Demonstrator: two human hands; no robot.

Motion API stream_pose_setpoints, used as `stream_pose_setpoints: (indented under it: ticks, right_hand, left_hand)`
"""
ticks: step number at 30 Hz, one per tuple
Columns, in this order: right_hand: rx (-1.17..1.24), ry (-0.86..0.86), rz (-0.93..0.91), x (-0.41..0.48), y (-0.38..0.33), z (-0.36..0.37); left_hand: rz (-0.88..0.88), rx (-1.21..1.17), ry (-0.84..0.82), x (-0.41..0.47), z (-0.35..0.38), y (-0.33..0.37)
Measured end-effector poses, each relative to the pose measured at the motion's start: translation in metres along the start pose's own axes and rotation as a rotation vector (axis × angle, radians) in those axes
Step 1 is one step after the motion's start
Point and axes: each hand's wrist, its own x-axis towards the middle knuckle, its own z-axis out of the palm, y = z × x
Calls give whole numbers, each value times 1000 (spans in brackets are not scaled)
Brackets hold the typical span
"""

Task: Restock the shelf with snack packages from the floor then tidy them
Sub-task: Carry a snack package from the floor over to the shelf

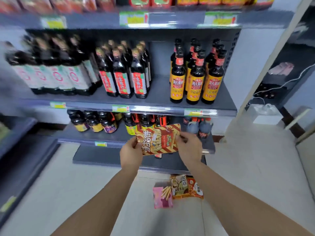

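1. A pale, smooth floor (pixel 76 193) is catching soft, even light.
2. A tall dark grey metal shelving unit (pixel 158 92) is standing against a pale bluish-white wall (pixel 252 65).
3. A second grey metal rack (pixel 22 130) is jutting in along the floor's left edge.
4. A white box (pixel 264 114) is sitting near the floor's far right edge, with a thin white cable (pixel 289 80) hanging above it.

A person showing only two arms, left forearm (pixel 105 198) and right forearm (pixel 238 198) running bare along their whole visible length, left hand (pixel 132 155) and right hand (pixel 190 147) likewise showing bare, finer surface detail blurring out in the wide-angle view
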Motion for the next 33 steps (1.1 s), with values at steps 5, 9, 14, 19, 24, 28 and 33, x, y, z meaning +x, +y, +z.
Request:
stream_pose_setpoints:
  ticks: [5,9,14,19,24,28,33]
  right_hand:
    - [46,-98,-145,-17,-95,59]
    - [126,-183,-226,-35,-168,113]
    - [141,-267,-322,-65,-258,176]
    - [181,-367,-406,-104,-338,230]
    - [229,-484,-484,-139,-402,275]
    - [233,-555,-555,-160,-447,309]
    - [249,-652,-672,-181,-497,347]
  left_hand:
    - [-28,9,190,22,-108,2]
    - [-29,23,291,40,-197,2]
    - [-24,-35,434,51,-301,0]
    - [-34,-66,578,56,-396,-12]
    - [-55,-44,715,51,-475,-21]
    - [-98,-55,821,48,-523,-25]
    - [-143,-99,957,43,-570,-28]
